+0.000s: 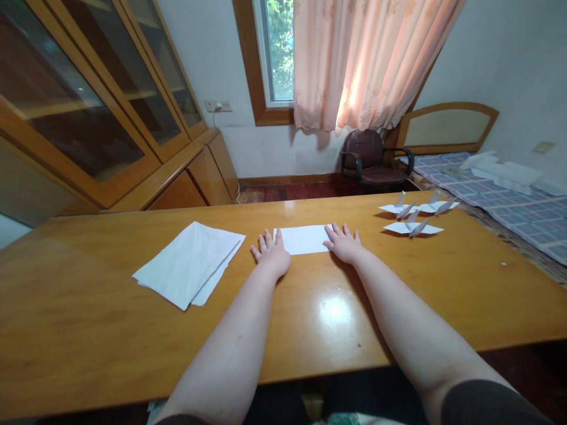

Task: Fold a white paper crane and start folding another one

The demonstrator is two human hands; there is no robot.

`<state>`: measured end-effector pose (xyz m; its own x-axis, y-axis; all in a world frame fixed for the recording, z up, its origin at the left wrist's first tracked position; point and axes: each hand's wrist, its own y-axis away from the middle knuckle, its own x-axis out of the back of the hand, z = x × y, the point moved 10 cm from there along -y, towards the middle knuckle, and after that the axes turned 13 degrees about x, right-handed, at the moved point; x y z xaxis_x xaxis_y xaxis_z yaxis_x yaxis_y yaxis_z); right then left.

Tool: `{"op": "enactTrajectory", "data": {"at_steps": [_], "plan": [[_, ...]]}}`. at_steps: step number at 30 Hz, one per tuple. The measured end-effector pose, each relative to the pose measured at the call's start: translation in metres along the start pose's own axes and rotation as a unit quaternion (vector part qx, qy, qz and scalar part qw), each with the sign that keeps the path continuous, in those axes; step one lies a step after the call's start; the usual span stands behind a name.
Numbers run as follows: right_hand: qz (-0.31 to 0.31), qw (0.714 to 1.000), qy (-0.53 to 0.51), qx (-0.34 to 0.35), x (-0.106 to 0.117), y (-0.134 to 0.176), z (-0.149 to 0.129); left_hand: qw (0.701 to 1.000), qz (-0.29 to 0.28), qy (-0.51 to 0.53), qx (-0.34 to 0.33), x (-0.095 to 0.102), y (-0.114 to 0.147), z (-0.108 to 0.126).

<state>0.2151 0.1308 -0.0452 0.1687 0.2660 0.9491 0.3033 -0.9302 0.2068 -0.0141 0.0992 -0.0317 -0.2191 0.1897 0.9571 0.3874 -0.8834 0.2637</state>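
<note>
A white sheet of paper [305, 239], looking like a folded rectangle, lies flat on the wooden table between my hands. My left hand [271, 255] rests at its left end, fingers spread, the thumb side touching the paper. At the right end lies my right hand [342, 242], its fingers apart and partly over the paper's edge. Neither hand grips anything. To the left is a stack of white paper sheets [190, 262], slightly fanned. On the far right of the table stand several folded paper cranes [413, 228] with wings spread.
The wooden table [133, 348] spans the view. Behind it stand a brown office chair [370, 159] and a bed [500, 206] with a checked cover. A glass-fronted cabinet [133, 147] is at the left, and pink curtains [354, 65] hang by the window.
</note>
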Motion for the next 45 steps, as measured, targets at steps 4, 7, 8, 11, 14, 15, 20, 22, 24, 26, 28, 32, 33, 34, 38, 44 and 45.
{"op": "enactTrajectory", "data": {"at_steps": [4,7,8,11,14,15,20,22,24,26,28,32,33,34,38,44,45], "plan": [[0.001,1.0,0.002,-0.001,0.0,-0.001,0.001,0.999,-0.024,-0.007,0.028,0.004,-0.003,-0.014],[0.001,1.0,0.004,-0.002,0.0,-0.001,0.002,0.998,-0.018,-0.007,0.06,0.011,-0.007,-0.026],[0.002,1.0,0.004,-0.002,0.0,-0.002,0.002,0.997,-0.006,-0.011,0.076,0.014,-0.009,-0.03],[0.008,1.0,0.001,0.0,0.0,-0.001,0.001,0.991,0.074,-0.016,0.109,0.03,-0.009,-0.036],[0.03,1.0,-0.002,0.006,0.002,-0.001,0.001,0.989,0.147,0.004,0.031,0.04,0.003,-0.012],[0.041,0.999,-0.003,0.009,0.003,0.0,0.0,0.99,0.136,0.006,-0.023,0.035,0.009,0.002],[0.1,0.992,-0.017,0.076,0.014,-0.002,-0.01,0.967,0.047,-0.014,-0.25,0.0,0.036,0.056],[0.12,0.985,-0.026,0.123,0.02,-0.002,-0.018,0.964,0.008,-0.027,-0.263,-0.013,0.035,0.058],[0.148,0.977,-0.041,0.149,0.027,-0.002,-0.021,0.963,-0.002,-0.028,-0.269,-0.016,0.033,0.058],[0.178,0.971,-0.063,0.149,0.033,-0.001,-0.02,0.962,0.001,-0.026,-0.271,-0.015,0.03,0.057],[0.2,0.965,-0.084,0.144,0.037,-0.001,-0.017,0.962,0.003,-0.027,-0.272,-0.013,0.03,0.057],[0.23,0.959,-0.104,0.132,0.042,0.002,-0.013,0.949,-0.017,-0.037,-0.313,-0.013,0.038,0.063],[0.233,0.958,-0.108,0.124,0.043,0.003,-0.011,0.944,-0.029,-0.038,-0.326,-0.014,0.041,0.065],[0.235,0.959,-0.112,0.114,0.045,0.004,-0.01,0.94,-0.042,-0.038,-0.336,-0.014,0.044,0.066],[0.225,0.961,-0.15,0.062,0.048,0.008,0.0,0.914,-0.096,-0.039,-0.392,-0.018,0.062,0.072],[0.136,0.937,-0.322,-0.005,0.023,0.007,0.014,0.895,-0.109,-0.027,-0.432,-0.019,0.076,0.079],[0.143,0.937,-0.32,-0.007,0.025,0.007,0.015,0.902,-0.103,-0.022,-0.42,-0.018,0.073,0.079]]}}
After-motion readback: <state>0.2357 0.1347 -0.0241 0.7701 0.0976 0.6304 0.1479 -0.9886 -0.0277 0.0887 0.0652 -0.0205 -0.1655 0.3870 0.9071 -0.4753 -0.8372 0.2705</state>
